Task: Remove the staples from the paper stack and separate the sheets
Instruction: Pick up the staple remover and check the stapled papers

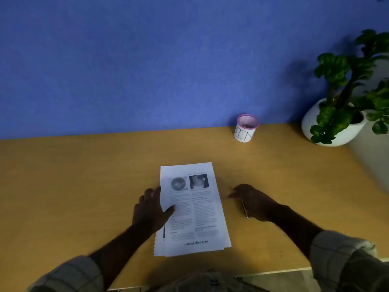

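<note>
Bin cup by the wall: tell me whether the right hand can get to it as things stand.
Probably yes. The bin cup stands upright, open desk between it and the right hand, though that hand seems to hold a thin metal tool.

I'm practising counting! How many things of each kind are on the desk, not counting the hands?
Paper stacks: 1, the printed paper stack
Cups: 1, the pink-rimmed cup marked BIN
Potted plants: 1, the plant in a white pot
Thin metal tools: 1, under the right hand
Total: 4
</note>
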A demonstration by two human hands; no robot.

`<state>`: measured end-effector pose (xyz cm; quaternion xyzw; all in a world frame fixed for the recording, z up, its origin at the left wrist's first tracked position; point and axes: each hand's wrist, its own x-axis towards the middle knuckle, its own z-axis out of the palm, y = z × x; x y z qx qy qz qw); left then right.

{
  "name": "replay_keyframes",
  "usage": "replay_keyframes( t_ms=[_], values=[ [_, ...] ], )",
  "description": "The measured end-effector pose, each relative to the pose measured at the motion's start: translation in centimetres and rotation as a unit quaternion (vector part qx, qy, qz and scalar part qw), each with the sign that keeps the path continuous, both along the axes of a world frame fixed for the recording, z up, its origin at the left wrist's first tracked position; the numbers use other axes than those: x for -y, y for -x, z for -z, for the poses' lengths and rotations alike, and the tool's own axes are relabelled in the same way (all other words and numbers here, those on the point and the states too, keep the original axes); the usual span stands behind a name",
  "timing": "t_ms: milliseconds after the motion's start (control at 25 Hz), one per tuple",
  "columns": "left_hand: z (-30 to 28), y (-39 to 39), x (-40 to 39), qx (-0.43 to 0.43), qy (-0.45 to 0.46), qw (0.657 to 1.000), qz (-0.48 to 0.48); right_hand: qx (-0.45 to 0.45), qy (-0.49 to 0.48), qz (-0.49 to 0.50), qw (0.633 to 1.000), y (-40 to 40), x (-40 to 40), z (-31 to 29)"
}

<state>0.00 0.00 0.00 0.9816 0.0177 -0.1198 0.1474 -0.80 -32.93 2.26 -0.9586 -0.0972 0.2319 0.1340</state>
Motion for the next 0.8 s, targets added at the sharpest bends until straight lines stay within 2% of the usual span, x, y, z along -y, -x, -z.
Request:
replay_keyframes(
  t_ms=[120,240,360,520,600,680,760,800],
  values=[
    [0.6,0.5,0.8,-0.025,0.040,0.996,-0.074,0.028,0.074,-0.065,0.995,-0.5,0.9,0.7],
    [1.2,0.5,1.9,-0.049,0.045,0.992,-0.108,0.043,0.098,-0.097,0.990,-0.8,1.5,1.6],
    [1.2,0.0,2.4,-0.058,0.032,0.993,-0.103,0.070,0.104,-0.113,0.986,-1.3,1.9,1.5],
    [1.4,-1.4,2.0,-0.077,-0.021,0.996,-0.043,0.071,0.102,-0.118,0.985,-2.4,2.0,1.1],
    [1.6,-2.3,1.8,-0.095,-0.037,0.994,-0.028,0.087,0.057,-0.087,0.991,-2.7,1.9,1.4],
    [1.6,-3.1,1.4,-0.109,-0.061,0.992,0.001,0.098,-0.043,0.005,0.994,-3.2,1.4,1.4],
    [1.5,-4.0,0.8,-0.120,-0.084,0.989,0.033,0.085,-0.173,0.113,0.975,-3.9,0.4,1.2],
    [1.4,-4.4,0.5,-0.126,-0.093,0.987,0.046,0.069,-0.239,0.168,0.954,-4.2,-0.1,1.2]
  ],
)
